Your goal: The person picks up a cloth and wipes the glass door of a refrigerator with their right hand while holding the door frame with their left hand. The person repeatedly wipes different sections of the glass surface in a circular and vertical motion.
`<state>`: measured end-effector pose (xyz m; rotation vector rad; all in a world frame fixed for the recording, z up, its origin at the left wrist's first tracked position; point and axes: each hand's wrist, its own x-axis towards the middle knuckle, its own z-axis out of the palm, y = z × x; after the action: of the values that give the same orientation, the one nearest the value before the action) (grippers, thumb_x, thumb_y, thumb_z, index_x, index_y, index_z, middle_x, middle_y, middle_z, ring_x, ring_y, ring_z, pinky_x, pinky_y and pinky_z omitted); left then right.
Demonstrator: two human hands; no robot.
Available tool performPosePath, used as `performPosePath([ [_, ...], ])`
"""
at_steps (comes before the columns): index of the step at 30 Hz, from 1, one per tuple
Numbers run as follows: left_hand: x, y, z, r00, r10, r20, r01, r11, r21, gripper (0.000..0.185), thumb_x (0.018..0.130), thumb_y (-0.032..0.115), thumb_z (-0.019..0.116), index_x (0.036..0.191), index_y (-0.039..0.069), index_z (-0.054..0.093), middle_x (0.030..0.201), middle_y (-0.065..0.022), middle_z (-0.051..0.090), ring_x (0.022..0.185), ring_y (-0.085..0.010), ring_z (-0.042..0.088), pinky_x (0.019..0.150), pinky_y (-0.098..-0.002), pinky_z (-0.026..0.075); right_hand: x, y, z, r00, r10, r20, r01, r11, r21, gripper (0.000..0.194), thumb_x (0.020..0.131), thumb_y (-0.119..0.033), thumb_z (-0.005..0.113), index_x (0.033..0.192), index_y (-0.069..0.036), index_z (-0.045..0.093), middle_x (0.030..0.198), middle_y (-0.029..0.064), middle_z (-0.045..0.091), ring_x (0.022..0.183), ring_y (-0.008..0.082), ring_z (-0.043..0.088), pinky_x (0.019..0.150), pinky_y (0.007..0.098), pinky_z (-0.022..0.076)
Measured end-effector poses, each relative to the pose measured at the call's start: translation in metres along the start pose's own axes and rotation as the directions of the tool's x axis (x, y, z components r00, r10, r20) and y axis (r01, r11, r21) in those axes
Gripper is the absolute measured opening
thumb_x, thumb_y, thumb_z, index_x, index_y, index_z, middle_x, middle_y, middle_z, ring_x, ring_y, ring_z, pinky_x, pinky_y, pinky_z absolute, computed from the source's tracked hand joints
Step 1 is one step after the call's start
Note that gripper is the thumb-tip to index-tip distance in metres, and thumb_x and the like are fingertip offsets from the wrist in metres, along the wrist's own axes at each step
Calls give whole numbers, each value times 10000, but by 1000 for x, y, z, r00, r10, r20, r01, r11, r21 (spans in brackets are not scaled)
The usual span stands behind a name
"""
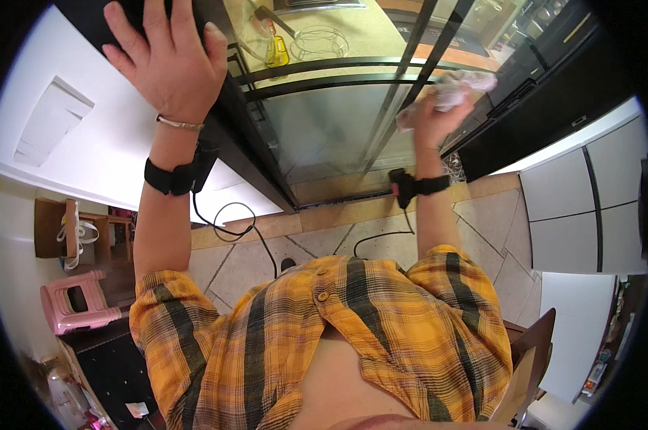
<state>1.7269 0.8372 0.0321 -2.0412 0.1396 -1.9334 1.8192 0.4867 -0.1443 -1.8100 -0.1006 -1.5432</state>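
My left hand (176,64) lies with spread fingers against the dark door frame (224,115) at the upper left, holding nothing. My right hand (439,121) grips a crumpled whitish cloth (455,88), slightly blurred, in front of the glass door (324,121) and its black bars. Whether the cloth touches the glass I cannot tell. Both wrists carry black straps with small devices and cables; a bracelet circles the left wrist.
Through the glass show a counter (367,32), a round wire rack (319,43) and a yellow-handled tool (277,51). A pink plastic stool (79,302) and an open cardboard box (55,228) stand at left. Grey cabinet doors (560,183) are at right. A cable (267,250) hangs above the tiled floor.
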Motion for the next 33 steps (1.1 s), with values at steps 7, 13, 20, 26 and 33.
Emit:
performPosePath([
  [7,6,7,-6,1000,25,3,-25,1000,-7,537,872,328,609,1394,208,574,1535,-32,457,1408,-511,308,1057,-696,285,-94,-71,14,734,-519,437,427,854,298,360,733,-184,659,1083,-103,672,1155,89,627,1083,316,577,876,435,481],
  [13,5,9,-4,1000,3,-4,-3,1000,12,509,875,331,572,1364,190,598,1515,-41,483,1408,-504,333,1065,-658,285,-30,54,-16,892,257,373,-388,858,337,419,781,-181,714,1158,-46,589,1209,177,565,1052,366,587,872,451,492],
  [20,8,11,-6,1000,17,13,-17,998,57,511,869,319,581,1364,197,600,1508,-30,492,1404,-491,341,1061,-663,306,-16,14,-7,989,140,54,-147,978,151,488,824,-205,719,1244,-30,540,1104,171,563,1023,353,572,890,468,499],
  [26,12,15,-13,999,19,39,-21,999,43,531,862,286,594,1384,192,582,1530,-30,466,1403,-500,332,1072,-657,296,-61,-34,6,823,-362,437,264,926,270,273,869,-236,659,1087,-70,664,1135,93,639,1051,270,595,873,413,495],
  [33,13,19,-14,999,-2,49,0,999,32,548,868,277,587,1409,194,558,1552,-34,439,1434,-502,290,1094,-667,269,59,138,-35,613,788,-55,-766,610,205,624,798,-169,747,1350,-15,503,1250,229,560,1179,386,553,1015,467,449],
])
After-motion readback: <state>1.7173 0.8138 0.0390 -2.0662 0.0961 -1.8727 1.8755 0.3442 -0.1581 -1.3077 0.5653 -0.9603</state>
